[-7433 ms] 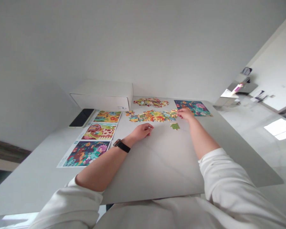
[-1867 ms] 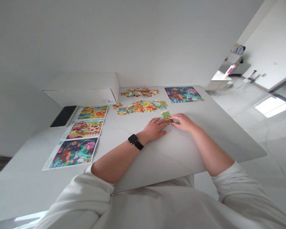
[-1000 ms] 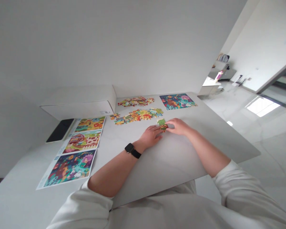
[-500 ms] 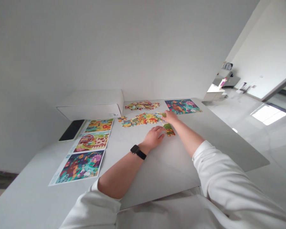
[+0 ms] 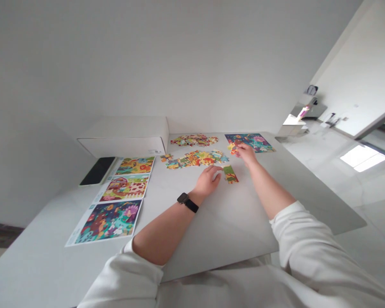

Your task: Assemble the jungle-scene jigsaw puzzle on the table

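My right hand (image 5: 246, 154) pinches a yellow and red jigsaw puzzle piece (image 5: 232, 148), raised close to the near left edge of a dark, finished-looking puzzle picture (image 5: 252, 142). My left hand (image 5: 208, 180) rests on the table with its fingers apart. Its index fingertip is at the left edge of a small joined section of green and red puzzle pieces (image 5: 230, 174). Beyond that hand lies a loose pile of yellow, orange and blue puzzle pieces (image 5: 195, 158). A second pile, mostly red and cream (image 5: 194, 140), sits farther back by the wall.
Three printed picture sheets (image 5: 109, 221) lie in a row on the left of the white table (image 5: 211, 239). Beside them is a black-screened phone (image 5: 98, 170). A long white box (image 5: 125, 145) stands against the wall behind. The table's right edge borders a shiny floor (image 5: 356, 188).
My right hand has moved right and away from the yellow pile, now with a puzzle piece between its fingers. My left hand has stayed nearly in place beside the joined section.
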`<state>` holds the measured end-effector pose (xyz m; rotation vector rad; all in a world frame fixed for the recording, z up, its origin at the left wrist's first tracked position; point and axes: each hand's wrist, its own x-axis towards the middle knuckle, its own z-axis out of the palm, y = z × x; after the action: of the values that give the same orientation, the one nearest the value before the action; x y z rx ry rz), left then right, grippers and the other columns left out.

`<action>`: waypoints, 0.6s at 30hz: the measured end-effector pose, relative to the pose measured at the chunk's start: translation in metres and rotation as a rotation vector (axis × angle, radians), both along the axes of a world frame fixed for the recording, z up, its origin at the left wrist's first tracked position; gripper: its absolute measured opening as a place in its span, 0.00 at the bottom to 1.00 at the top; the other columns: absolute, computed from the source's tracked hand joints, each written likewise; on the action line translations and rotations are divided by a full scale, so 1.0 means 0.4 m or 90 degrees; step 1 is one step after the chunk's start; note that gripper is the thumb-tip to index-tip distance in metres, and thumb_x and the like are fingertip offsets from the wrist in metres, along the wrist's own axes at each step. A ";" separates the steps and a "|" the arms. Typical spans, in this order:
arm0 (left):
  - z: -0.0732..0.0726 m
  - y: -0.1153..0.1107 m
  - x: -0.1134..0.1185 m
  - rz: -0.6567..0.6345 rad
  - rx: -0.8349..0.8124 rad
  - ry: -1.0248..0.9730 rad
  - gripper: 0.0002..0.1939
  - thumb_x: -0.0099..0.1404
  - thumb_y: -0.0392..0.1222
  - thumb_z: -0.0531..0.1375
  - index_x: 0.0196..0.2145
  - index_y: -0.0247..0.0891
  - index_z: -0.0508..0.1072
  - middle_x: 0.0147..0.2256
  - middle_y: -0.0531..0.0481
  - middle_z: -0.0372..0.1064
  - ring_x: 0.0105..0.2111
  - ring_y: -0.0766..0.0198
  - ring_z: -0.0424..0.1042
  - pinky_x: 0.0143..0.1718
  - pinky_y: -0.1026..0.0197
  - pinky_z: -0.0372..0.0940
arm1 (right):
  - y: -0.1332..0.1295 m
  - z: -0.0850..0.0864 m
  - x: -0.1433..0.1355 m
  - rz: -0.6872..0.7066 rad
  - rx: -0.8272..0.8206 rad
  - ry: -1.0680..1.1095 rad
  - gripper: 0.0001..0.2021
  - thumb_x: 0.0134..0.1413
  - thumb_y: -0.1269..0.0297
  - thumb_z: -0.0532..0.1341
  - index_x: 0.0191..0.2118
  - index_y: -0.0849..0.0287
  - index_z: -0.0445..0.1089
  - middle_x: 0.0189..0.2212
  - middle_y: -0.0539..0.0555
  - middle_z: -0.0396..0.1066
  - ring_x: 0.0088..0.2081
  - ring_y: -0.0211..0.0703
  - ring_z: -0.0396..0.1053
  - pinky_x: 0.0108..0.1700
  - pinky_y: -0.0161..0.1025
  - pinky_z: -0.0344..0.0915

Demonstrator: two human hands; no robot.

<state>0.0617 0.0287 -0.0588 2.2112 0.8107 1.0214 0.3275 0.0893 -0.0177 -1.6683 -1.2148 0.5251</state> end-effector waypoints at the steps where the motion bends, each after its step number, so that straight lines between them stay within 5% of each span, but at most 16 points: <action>1: -0.004 0.007 0.001 0.019 -0.040 -0.017 0.15 0.75 0.41 0.57 0.56 0.41 0.76 0.54 0.42 0.77 0.52 0.56 0.77 0.57 0.50 0.73 | -0.017 0.004 -0.011 0.004 0.014 0.106 0.10 0.59 0.55 0.69 0.37 0.55 0.74 0.29 0.51 0.79 0.31 0.43 0.79 0.41 0.44 0.79; 6: -0.020 0.051 0.000 0.107 -0.214 -0.100 0.17 0.75 0.50 0.60 0.55 0.38 0.75 0.48 0.42 0.79 0.45 0.58 0.78 0.50 0.53 0.74 | -0.122 -0.010 -0.112 0.083 0.010 0.378 0.13 0.51 0.60 0.76 0.38 0.55 0.74 0.30 0.48 0.78 0.31 0.39 0.78 0.42 0.40 0.80; 12: -0.012 0.063 -0.012 0.082 -0.370 -0.234 0.22 0.72 0.62 0.60 0.45 0.39 0.74 0.42 0.43 0.80 0.38 0.60 0.78 0.37 0.59 0.71 | -0.203 -0.057 -0.206 0.120 -0.001 0.415 0.23 0.38 0.49 0.81 0.36 0.55 0.75 0.31 0.49 0.79 0.34 0.42 0.80 0.36 0.36 0.76; 18: -0.006 0.058 -0.020 0.074 -0.396 -0.279 0.28 0.61 0.69 0.67 0.37 0.39 0.73 0.35 0.46 0.77 0.36 0.61 0.77 0.34 0.62 0.69 | -0.210 -0.062 -0.230 0.126 0.006 0.381 0.29 0.27 0.43 0.82 0.34 0.56 0.77 0.31 0.50 0.80 0.32 0.42 0.79 0.31 0.34 0.72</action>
<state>0.0536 0.0518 -0.0613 1.3723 0.9031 1.0729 0.2355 0.0053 -0.0426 -1.2501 -0.9298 1.0509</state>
